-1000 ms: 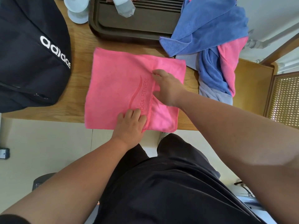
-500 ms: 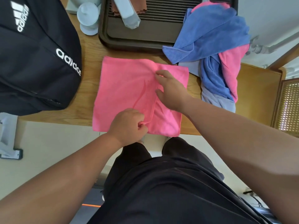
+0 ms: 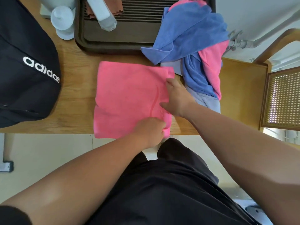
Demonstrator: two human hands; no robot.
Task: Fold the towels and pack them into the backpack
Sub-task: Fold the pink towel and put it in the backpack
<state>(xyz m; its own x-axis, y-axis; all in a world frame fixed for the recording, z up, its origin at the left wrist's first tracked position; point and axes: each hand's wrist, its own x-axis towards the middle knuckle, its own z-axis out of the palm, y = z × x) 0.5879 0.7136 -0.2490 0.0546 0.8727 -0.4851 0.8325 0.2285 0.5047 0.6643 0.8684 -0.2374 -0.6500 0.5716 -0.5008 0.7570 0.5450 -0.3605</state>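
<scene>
A pink towel (image 3: 126,98) lies folded into a rough square on the wooden table (image 3: 76,95), its near edge hanging slightly over the table's front. My left hand (image 3: 150,131) pinches the towel's near right corner. My right hand (image 3: 176,98) grips the towel's right edge, fingers on the fabric. A black backpack (image 3: 24,75) with white lettering sits at the table's left end. A loose heap of blue and pink towels (image 3: 198,46) lies at the back right.
A dark brown slatted tray (image 3: 129,38) stands behind the pink towel, with a pale grey object lying in it. A white cup-like item (image 3: 62,21) stands left of the tray. A wooden chair with a woven panel (image 3: 282,98) is on the right.
My left hand went from flat on the towel to pinching its near right corner. My right hand shifted to the towel's right edge, and the right portion has been folded inward, narrowing the towel.
</scene>
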